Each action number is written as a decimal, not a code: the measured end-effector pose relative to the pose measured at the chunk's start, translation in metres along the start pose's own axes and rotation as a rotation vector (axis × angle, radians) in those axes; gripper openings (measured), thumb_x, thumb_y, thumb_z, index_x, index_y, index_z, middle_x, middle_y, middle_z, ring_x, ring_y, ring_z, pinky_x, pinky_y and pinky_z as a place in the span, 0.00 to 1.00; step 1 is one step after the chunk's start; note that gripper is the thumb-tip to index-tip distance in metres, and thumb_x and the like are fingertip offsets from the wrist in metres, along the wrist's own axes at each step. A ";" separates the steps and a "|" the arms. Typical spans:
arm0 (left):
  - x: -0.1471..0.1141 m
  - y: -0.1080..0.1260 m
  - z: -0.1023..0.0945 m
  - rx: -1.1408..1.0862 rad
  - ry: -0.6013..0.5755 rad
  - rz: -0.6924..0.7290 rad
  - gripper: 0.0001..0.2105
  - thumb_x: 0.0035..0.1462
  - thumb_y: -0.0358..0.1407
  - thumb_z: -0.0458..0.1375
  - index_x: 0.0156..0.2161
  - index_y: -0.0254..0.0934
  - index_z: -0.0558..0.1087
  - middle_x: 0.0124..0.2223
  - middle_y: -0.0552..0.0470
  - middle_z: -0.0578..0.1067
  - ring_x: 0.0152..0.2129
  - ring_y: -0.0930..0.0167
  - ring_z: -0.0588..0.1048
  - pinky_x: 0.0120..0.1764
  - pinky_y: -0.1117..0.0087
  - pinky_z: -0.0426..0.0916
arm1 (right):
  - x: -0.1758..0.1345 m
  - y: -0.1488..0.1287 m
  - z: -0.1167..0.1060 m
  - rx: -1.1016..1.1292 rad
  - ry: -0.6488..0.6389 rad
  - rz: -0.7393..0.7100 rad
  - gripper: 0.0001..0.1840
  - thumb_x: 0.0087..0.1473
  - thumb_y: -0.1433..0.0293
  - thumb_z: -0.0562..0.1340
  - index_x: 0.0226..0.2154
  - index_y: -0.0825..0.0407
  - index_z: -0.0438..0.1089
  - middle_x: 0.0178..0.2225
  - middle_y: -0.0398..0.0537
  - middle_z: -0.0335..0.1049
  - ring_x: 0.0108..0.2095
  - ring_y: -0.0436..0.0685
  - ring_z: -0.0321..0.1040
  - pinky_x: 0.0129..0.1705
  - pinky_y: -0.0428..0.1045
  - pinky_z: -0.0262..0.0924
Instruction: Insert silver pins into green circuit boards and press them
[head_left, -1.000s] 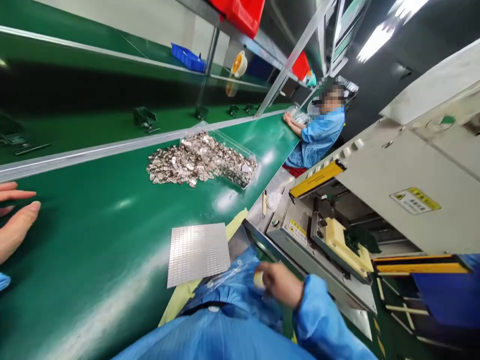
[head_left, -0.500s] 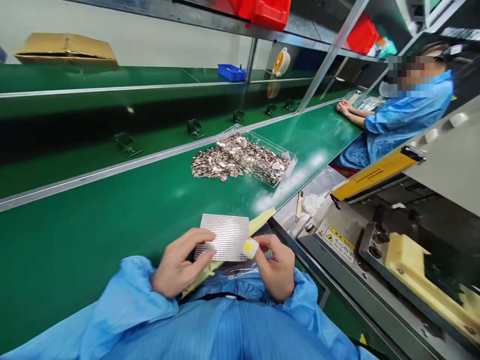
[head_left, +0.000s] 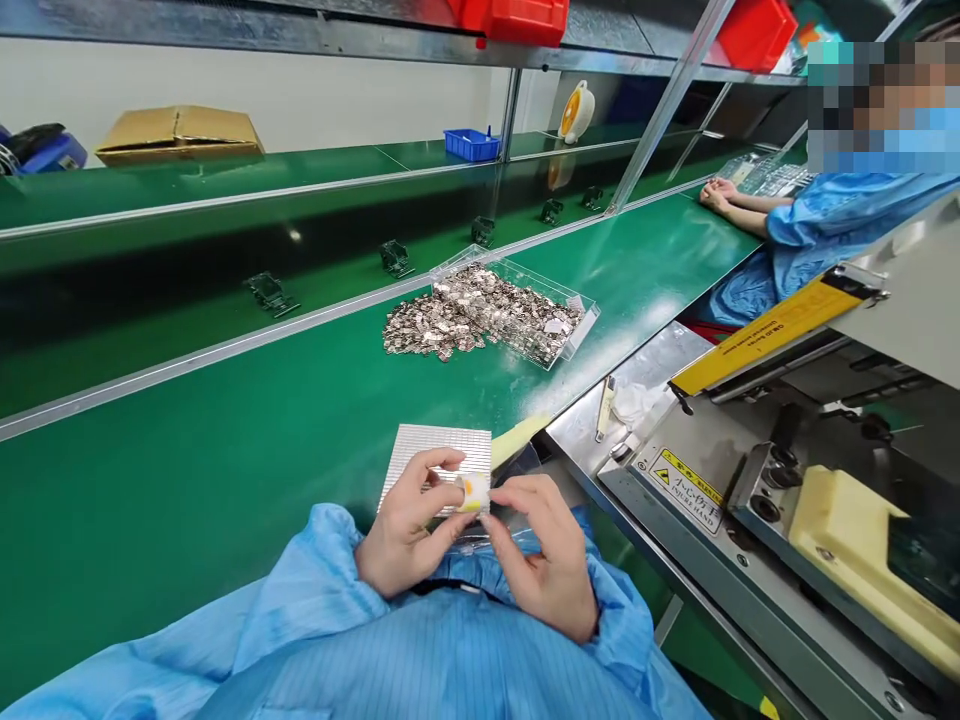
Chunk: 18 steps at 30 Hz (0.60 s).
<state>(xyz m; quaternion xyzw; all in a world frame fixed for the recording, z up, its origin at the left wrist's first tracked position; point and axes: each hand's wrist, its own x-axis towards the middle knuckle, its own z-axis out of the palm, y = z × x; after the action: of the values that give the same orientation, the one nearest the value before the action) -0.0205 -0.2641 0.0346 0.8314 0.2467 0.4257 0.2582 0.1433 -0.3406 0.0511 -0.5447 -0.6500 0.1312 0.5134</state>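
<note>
A small white square piece (head_left: 475,492) with yellow marks is pinched between my two hands, above the near edge of a silvery ribbed plate (head_left: 441,440). My left hand (head_left: 409,525) has its thumb and fingers closed at the piece's left side and covers part of the plate. From the right, my right hand (head_left: 547,560) grips the other side of the piece with thumb and forefinger. A pale yellow strip (head_left: 519,438) sticks out to the right from beneath the plate. Clear plastic lies close to my body, partly hidden by my hands.
Small metal pieces (head_left: 431,325) are heaped beside and inside a clear tray (head_left: 576,340). On my right stands a machine with a yellow bar (head_left: 772,330) and a warning label (head_left: 684,490). A co-worker's hands (head_left: 718,193) rest on the far bench.
My left hand has come off the plate's left part and now pinches the white piece too. My right hand has brought that piece slightly left, over the plate. The view has shifted a little.
</note>
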 end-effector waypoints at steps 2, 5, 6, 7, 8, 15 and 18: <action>-0.001 -0.001 -0.002 0.029 -0.036 0.053 0.04 0.55 0.25 0.57 0.35 0.36 0.70 0.53 0.41 0.67 0.44 0.64 0.70 0.38 0.65 0.71 | 0.002 -0.001 0.001 -0.006 -0.027 0.001 0.08 0.56 0.77 0.60 0.39 0.51 0.68 0.35 0.50 0.67 0.37 0.56 0.66 0.36 0.51 0.64; -0.002 -0.004 -0.005 0.049 -0.091 0.114 0.06 0.55 0.24 0.55 0.34 0.36 0.69 0.54 0.41 0.69 0.48 0.63 0.70 0.45 0.62 0.71 | 0.005 -0.001 0.004 -0.009 -0.090 0.004 0.05 0.56 0.78 0.59 0.35 0.52 0.67 0.33 0.48 0.67 0.36 0.55 0.65 0.35 0.50 0.62; -0.003 -0.005 -0.007 0.039 -0.103 0.132 0.06 0.55 0.23 0.55 0.34 0.36 0.68 0.53 0.41 0.70 0.49 0.64 0.70 0.47 0.62 0.70 | 0.006 -0.001 0.006 -0.013 -0.117 -0.001 0.05 0.56 0.78 0.59 0.34 0.52 0.66 0.32 0.48 0.67 0.35 0.55 0.65 0.34 0.50 0.62; -0.002 -0.006 -0.008 0.018 -0.112 0.151 0.07 0.54 0.22 0.55 0.35 0.36 0.68 0.51 0.41 0.72 0.48 0.64 0.70 0.48 0.62 0.70 | 0.006 -0.001 0.007 -0.016 -0.140 -0.013 0.05 0.56 0.78 0.59 0.33 0.52 0.66 0.32 0.48 0.67 0.34 0.55 0.64 0.34 0.50 0.62; -0.002 -0.007 -0.009 -0.006 -0.116 0.162 0.07 0.54 0.22 0.54 0.35 0.36 0.67 0.50 0.41 0.73 0.48 0.65 0.71 0.49 0.62 0.70 | 0.006 -0.001 0.008 -0.015 -0.155 -0.027 0.05 0.56 0.78 0.59 0.32 0.52 0.66 0.31 0.48 0.67 0.34 0.55 0.64 0.33 0.50 0.61; -0.001 -0.005 -0.011 -0.071 -0.118 0.144 0.06 0.56 0.23 0.54 0.36 0.36 0.66 0.47 0.39 0.74 0.45 0.65 0.73 0.45 0.63 0.72 | 0.005 -0.005 0.009 0.046 -0.104 -0.037 0.07 0.57 0.78 0.59 0.38 0.52 0.67 0.34 0.48 0.67 0.36 0.55 0.65 0.35 0.50 0.63; -0.003 -0.004 -0.011 -0.071 -0.145 0.148 0.06 0.57 0.23 0.53 0.37 0.35 0.67 0.48 0.39 0.74 0.45 0.65 0.73 0.45 0.62 0.72 | 0.005 -0.006 0.010 0.026 -0.117 -0.056 0.07 0.57 0.78 0.58 0.36 0.51 0.68 0.32 0.48 0.67 0.34 0.55 0.64 0.33 0.50 0.62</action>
<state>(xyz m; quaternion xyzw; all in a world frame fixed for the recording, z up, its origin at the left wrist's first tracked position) -0.0315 -0.2602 0.0356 0.8663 0.1502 0.3908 0.2724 0.1329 -0.3344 0.0540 -0.5112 -0.6922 0.1568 0.4848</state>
